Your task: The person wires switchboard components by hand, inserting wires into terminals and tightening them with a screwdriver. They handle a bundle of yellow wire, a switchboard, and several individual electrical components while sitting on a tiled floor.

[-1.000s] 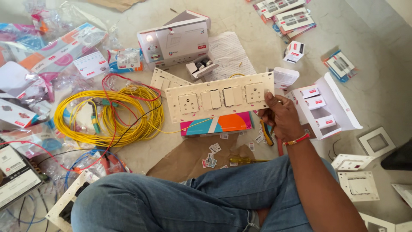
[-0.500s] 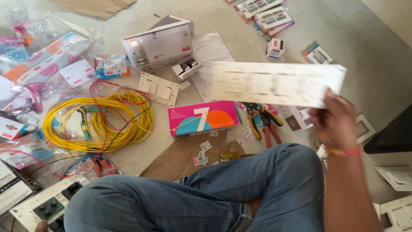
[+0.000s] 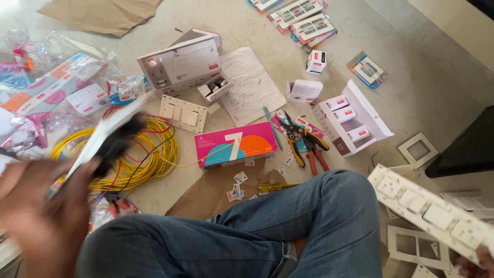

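Observation:
I sit cross-legged on the floor, my jeans-clad knee [image 3: 309, 216] in the middle. My right hand [image 3: 476, 260] shows only at the bottom right corner, gripping the end of a long white switch panel [image 3: 432, 213] that slants over a white frame [image 3: 417, 247]. My left hand [image 3: 41, 216] is blurred at the lower left, holding up a smaller white plate with a black part on it [image 3: 110, 139], above a yellow wire coil [image 3: 154, 154].
A pink box [image 3: 236, 144], pliers and cutters [image 3: 303, 141], a handwritten sheet [image 3: 247, 85], a small switch plate [image 3: 182, 113] and an open white carton of switch boxes [image 3: 355, 123] lie ahead. Plastic bags clutter the left. A dark object [image 3: 468, 149] stands right.
My right hand has carried the long switch panel from the centre out to the right and down low. My left hand has risen from the lower left with the smaller white plate.

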